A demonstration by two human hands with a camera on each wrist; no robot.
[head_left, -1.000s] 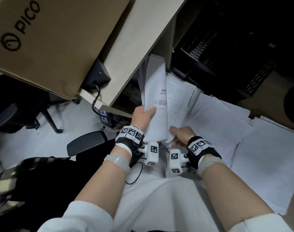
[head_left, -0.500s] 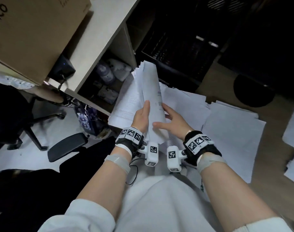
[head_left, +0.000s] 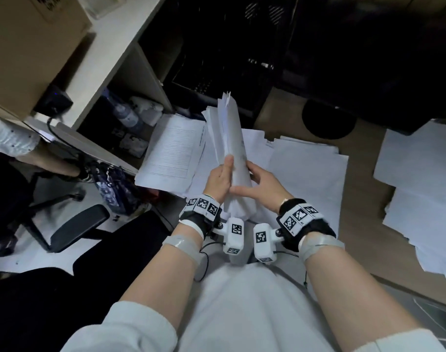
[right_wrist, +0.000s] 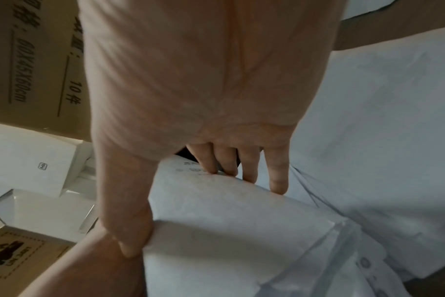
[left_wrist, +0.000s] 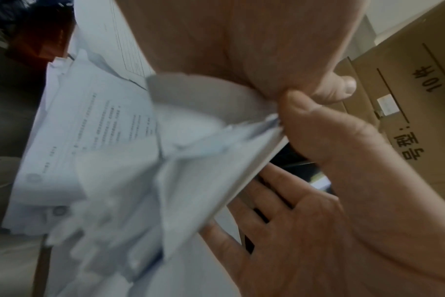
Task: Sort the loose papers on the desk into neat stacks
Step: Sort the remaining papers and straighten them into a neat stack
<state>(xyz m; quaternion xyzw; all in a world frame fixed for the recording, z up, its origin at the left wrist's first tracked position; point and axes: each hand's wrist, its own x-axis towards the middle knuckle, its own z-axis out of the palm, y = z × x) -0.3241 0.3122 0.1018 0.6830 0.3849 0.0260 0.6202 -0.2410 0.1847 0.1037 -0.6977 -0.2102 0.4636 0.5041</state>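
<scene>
Left of the held sheaf of papers (head_left: 230, 138), a cardboard box (head_left: 26, 47) sits on a pale shelf unit (head_left: 110, 49), and a printed form (head_left: 174, 151) lies on the spread sheets. The left hand (head_left: 219, 180) grips the sheaf's left edge, thumb up against the paper, fingers curled behind it. The sheaf stands nearly upright, bowed, above the brown worktop (head_left: 364, 199). The right hand (head_left: 263, 185) cups the sheaf's right side, thumb across the front, fingers (right_wrist: 252, 168) pressing the back. Right of the sheaf, loose paper piles (head_left: 420, 189) lie on the worktop.
</scene>
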